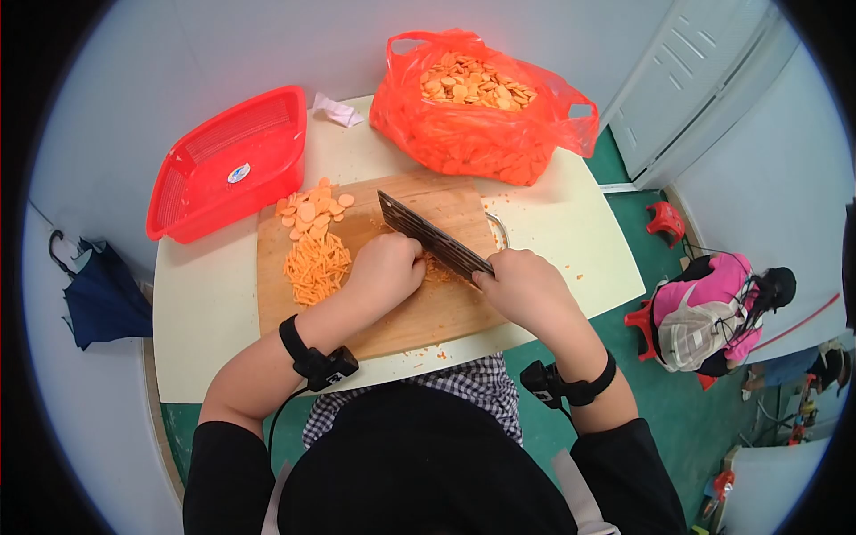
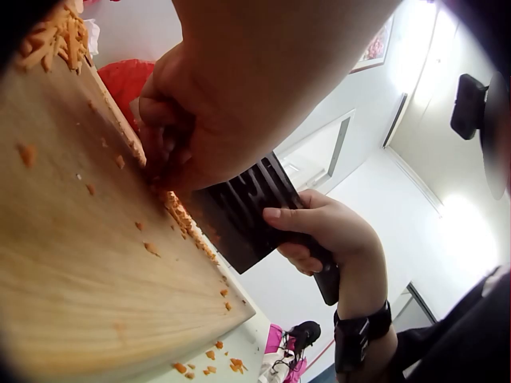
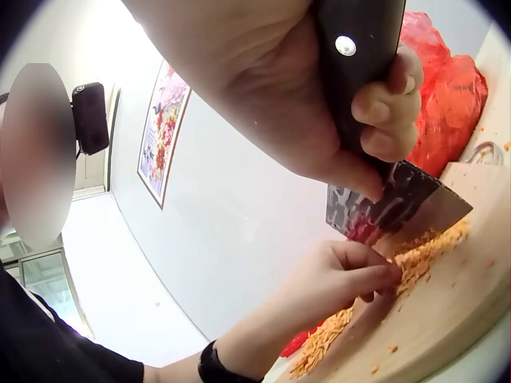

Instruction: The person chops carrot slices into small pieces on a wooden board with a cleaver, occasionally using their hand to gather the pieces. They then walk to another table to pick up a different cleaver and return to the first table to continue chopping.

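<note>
In the head view a wooden cutting board (image 1: pixel 428 330) lies on the table. My right hand (image 1: pixel 526 283) grips the handle of a dark cleaver (image 1: pixel 431 236), its blade standing on edge over the board. Beside the blade, my left hand (image 1: pixel 390 272) is bent with curled fingers low on the board, holding carrot at the fingertips; the hand mostly hides this piece. Cut carrot (image 3: pixel 443 239) lies along the blade in the right wrist view. A heap of carrot strips (image 1: pixel 316 267) and a pile of round carrot slices (image 1: pixel 312 212) sit on the board's left side.
At the back left stands a red plastic basket (image 1: pixel 201 169), with a crumpled tissue (image 1: pixel 337 111) beside it. A red plastic bag (image 1: pixel 464 143) full of carrot slices stands at the back. Carrot crumbs dot the table (image 1: pixel 588 232). A person in pink (image 1: pixel 704 303) sits at the right.
</note>
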### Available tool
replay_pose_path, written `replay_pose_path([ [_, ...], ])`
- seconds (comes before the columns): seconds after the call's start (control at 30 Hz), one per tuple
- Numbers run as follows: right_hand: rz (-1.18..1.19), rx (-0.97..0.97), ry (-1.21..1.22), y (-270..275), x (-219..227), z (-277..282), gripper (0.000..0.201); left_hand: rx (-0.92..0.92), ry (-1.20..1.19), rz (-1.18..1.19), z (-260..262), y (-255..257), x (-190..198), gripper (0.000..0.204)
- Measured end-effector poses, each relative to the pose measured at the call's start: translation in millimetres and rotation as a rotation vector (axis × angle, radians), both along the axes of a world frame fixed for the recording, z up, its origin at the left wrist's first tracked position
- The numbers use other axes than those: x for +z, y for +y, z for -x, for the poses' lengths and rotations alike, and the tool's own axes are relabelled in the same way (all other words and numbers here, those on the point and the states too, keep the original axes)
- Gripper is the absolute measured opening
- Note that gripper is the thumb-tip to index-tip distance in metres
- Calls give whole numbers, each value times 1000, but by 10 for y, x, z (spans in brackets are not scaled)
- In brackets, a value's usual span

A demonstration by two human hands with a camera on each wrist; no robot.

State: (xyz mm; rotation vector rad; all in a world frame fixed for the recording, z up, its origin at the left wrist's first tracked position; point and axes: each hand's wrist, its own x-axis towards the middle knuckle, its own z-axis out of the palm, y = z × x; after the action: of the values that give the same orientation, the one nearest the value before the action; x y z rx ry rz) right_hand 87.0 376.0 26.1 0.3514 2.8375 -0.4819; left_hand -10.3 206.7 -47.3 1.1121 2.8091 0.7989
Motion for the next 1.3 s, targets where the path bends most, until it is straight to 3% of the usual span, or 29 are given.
replay_pose_path([
  [1.0, 8, 4, 15, -7, -17, 9, 34, 2, -29, -36, -9, -182, 133, 17],
  [1.3, -5, 40, 43, -78, -52, -3, 34, -8, -111, 68, -40, -163, 102, 17],
])
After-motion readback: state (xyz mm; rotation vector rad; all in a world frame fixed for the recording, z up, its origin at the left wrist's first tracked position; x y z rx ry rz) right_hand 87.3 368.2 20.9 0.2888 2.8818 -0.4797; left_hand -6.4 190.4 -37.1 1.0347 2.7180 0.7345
